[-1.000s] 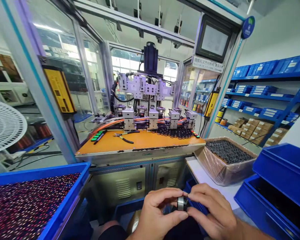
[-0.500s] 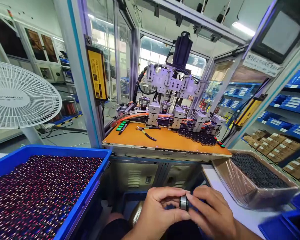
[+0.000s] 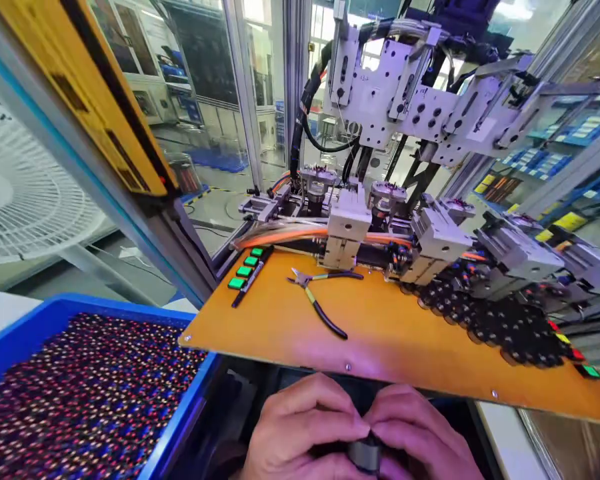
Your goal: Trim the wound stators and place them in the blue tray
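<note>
Between the fingertips of both hands is a small dark cylindrical part [image 3: 364,456], low in the view and just short of the orange work board's front edge. My left hand [image 3: 305,427] pinches it from the left, fingers curled. From the right, my right hand [image 3: 420,430] closes on it with bent fingers. The part's top and ends are covered by the fingers. On the orange board [image 3: 385,333] beyond the hands lie diagonal cutters [image 3: 325,300] with black and yellow handles, their jaws apart.
A blue tray [image 3: 125,305] full of small dark parts stands at left. Across the board's back runs a machine [image 3: 347,223] with several clamp stations. Many black round parts [image 3: 500,323] cluster at right. Green buttons [image 3: 245,271] and a pen [image 3: 250,280] sit at left. A fan [image 3: 15,187] stands far left.
My view has moved closer to the machine and board. Both hands still hold the cylindrical part, now nearer the board's edge, with the fingers closed more over its top.
</note>
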`<state>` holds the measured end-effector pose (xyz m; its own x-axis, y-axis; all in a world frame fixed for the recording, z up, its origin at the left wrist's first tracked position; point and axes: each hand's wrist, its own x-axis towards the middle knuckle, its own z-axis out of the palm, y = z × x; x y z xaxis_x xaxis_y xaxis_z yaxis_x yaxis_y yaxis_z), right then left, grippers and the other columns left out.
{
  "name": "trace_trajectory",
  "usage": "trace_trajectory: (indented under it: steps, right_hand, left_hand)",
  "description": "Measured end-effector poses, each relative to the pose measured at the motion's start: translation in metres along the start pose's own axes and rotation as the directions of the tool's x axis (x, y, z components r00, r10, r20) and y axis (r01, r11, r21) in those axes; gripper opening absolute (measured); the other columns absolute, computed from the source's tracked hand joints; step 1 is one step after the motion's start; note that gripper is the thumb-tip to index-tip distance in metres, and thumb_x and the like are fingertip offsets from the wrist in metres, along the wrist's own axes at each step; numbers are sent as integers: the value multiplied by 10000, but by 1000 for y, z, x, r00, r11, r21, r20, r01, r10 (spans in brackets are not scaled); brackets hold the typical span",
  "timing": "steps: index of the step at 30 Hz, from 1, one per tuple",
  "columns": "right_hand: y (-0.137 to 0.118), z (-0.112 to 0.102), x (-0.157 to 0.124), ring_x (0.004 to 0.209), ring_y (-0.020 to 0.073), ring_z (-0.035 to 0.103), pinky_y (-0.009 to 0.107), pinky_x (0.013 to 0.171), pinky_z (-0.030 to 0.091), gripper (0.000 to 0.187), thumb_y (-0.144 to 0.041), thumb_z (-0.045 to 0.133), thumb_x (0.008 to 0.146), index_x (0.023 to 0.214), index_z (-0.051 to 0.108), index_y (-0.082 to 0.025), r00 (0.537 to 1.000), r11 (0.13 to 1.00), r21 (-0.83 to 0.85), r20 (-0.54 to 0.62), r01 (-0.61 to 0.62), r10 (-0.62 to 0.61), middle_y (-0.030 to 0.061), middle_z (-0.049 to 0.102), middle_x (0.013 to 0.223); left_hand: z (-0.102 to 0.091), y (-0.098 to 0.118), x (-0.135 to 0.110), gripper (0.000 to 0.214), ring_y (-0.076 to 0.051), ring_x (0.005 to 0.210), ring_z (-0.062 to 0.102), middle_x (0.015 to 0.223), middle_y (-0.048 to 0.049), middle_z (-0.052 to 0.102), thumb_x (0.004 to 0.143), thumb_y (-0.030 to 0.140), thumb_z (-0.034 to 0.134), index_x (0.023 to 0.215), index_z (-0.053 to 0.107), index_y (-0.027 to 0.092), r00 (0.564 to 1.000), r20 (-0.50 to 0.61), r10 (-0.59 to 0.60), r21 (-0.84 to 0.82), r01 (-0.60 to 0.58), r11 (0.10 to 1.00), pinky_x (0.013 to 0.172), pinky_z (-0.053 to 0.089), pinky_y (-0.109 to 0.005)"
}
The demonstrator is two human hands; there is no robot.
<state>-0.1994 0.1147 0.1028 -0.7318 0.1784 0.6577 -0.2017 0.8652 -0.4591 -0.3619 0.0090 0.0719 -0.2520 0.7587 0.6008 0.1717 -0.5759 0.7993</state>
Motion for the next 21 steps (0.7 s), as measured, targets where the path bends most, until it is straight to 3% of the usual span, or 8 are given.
trace_trajectory:
  steps: [3, 7, 12, 16, 19, 21]
  right_hand:
    - [7, -16, 45, 763, 154, 659, 252, 682, 596, 133, -203, 511, 991, 1041, 606, -124, 999, 997, 81, -45, 13, -9, 93, 678, 807]
    - [-3, -44, 99, 790, 170, 632, 292, 680, 586, 140, -157, 504, 978, 1072, 602, -122, 995, 989, 147, -93, 32, -18, 105, 666, 848]
    - [-20, -76, 146, 826, 197, 607, 332, 698, 575, 251, -7, 552, 876, 1101, 593, -111, 992, 987, 116, -62, 114, -107, 120, 658, 901]
    - [-22, -88, 161, 925, 220, 593, 366, 767, 566, 285, -19, 582, 863, 1131, 595, -114, 983, 986, 105, -140, 132, -117, 130, 636, 971]
    - [-17, -95, 165, 974, 225, 586, 381, 810, 562, 275, -69, 586, 891, 1157, 593, -139, 986, 976, 190, -143, 107, -81, 123, 618, 1003]
    - [-14, -100, 166, 950, 214, 586, 370, 802, 560, 255, -73, 575, 901, 1145, 596, -145, 988, 961, 251, -132, 113, -81, 107, 614, 970]
  left_hand:
    - [-4, 21, 41, 406, -179, 663, 684, 763, -36, 723, 692, 221, 845, 1070, 760, 341, 996, -83, -37, 59, 42, 997, 639, 570, -263]
    - [-6, 61, 84, 273, -170, 757, 673, 843, -39, 698, 778, 300, 787, 1048, 748, 318, 984, -160, -78, 89, 94, 992, 693, 555, -254]
    - [-3, 110, 120, 248, -172, 818, 597, 874, -41, 603, 749, 389, 804, 918, 719, 229, 926, -267, -266, -2, 275, 961, 724, 499, -253]
    - [9, 128, 139, 257, -160, 808, 594, 867, -40, 632, 741, 359, 813, 921, 711, 207, 840, -281, -463, -330, 368, 869, 725, 472, -240]
    - [21, 127, 145, 394, -137, 747, 602, 812, -22, 647, 731, 431, 815, 1035, 679, 222, 772, -190, -606, -652, 362, 666, 710, 465, -226]
    - [27, 123, 145, 348, -108, 699, 591, 777, -6, 639, 760, 425, 795, 1012, 669, 222, 757, -137, -639, -748, 344, 567, 691, 450, -201]
